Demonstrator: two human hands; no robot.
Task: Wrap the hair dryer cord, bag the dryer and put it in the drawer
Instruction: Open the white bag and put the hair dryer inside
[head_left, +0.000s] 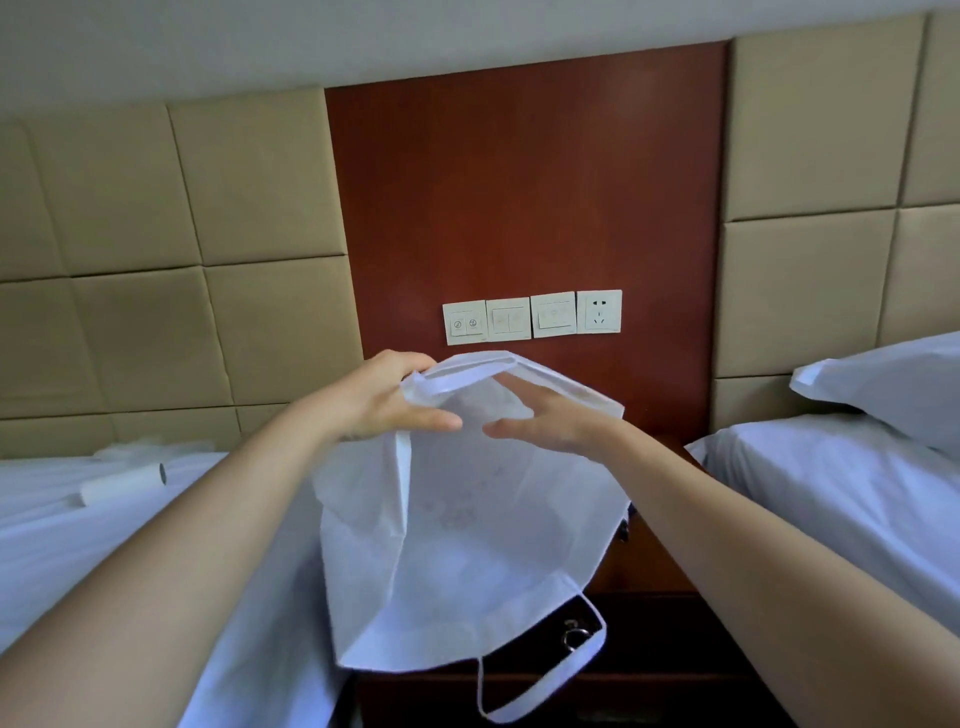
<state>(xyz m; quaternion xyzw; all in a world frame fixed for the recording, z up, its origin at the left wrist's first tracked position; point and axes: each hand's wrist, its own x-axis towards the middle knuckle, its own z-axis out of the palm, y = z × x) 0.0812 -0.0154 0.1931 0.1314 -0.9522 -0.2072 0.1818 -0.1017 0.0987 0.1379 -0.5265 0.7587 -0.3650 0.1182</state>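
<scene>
A white fabric bag hangs in the air in front of me, above the dark wooden nightstand. My left hand pinches the bag's top edge at the left. Beside it, my right hand lies with fingers spread against the bag's upper right part; whether it grips the fabric I cannot tell. A white strap loop dangles from the bag's lower end, in front of the nightstand drawer with its metal ring pull. The hair dryer is not visible; something dark peeks out at the bag's right edge.
A bed with white sheets lies at the left, with a white roll on it. Another bed with a pillow stands at the right. Wall switches and a socket sit on the red-brown panel behind the nightstand.
</scene>
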